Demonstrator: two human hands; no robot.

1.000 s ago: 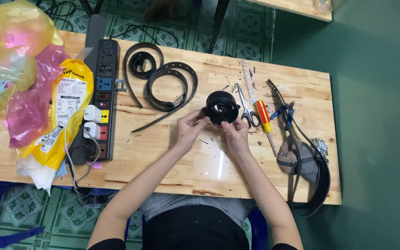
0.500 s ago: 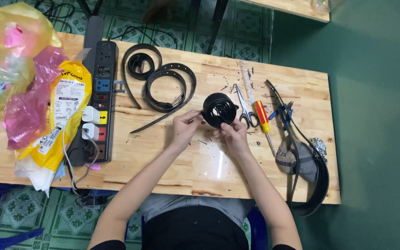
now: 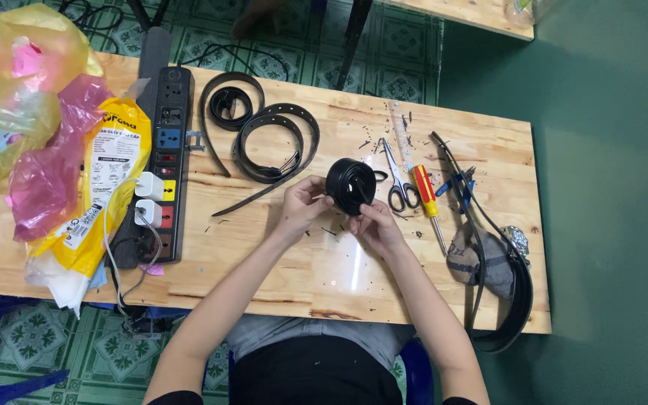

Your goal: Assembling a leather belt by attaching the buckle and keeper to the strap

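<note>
Fingers of both hands close around one tightly coiled black leather belt roll [image 3: 351, 186], held just above the pale wooden surface [image 3: 339, 277] near its centre. The left hand [image 3: 303, 205] sits at the 9 o'clock side of the roll; its fingers curl narrowly and the tips touch the roll's outer wrap. The right hand [image 3: 376, 225] sits at 5 o'clock of the roll, fingers bent tight, pinching the lower edge of the coil. The roll stands on edge, its open centre facing the camera.

At 10 o'clock of the roll lie two loose black belts with punched holes [image 3: 268, 139], partly looped, flat on the surface. At 3 o'clock, just beside the roll, lie black-handled scissors [image 3: 396, 180] and a red-and-yellow-handled screwdriver [image 3: 427, 196]. Further toward 3 to 4 o'clock, another long black belt [image 3: 515, 300] curves around a grey cloth pouch [image 3: 481, 262] at the surface edge. At 9 o'clock, well apart, a black power strip [image 3: 165, 161] with white plugs lies beside yellow and pink plastic bags [image 3: 54, 165]. Small dark scraps are scattered on the surface near the hands.
</note>
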